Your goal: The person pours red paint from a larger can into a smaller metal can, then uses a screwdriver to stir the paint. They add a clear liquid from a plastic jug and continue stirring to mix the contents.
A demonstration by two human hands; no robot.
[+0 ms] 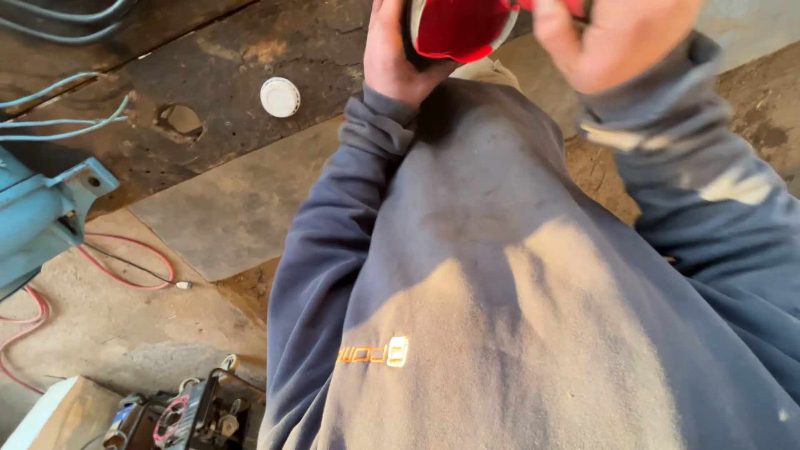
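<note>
Red lens (457, 29) between hands, white cap (280, 97) nearby

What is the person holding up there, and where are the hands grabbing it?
A red round lens. The left hand cups its left edge, and the right hand is at its right side; the exact grip there is cut off.

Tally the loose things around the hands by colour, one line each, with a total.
Red: 1, the red lens gripped between the left hand and the right hand
White: 1, the round white cap lying on the floor
Pale blue: 1, the blue metal housing at the left edge
Total: 3
</note>
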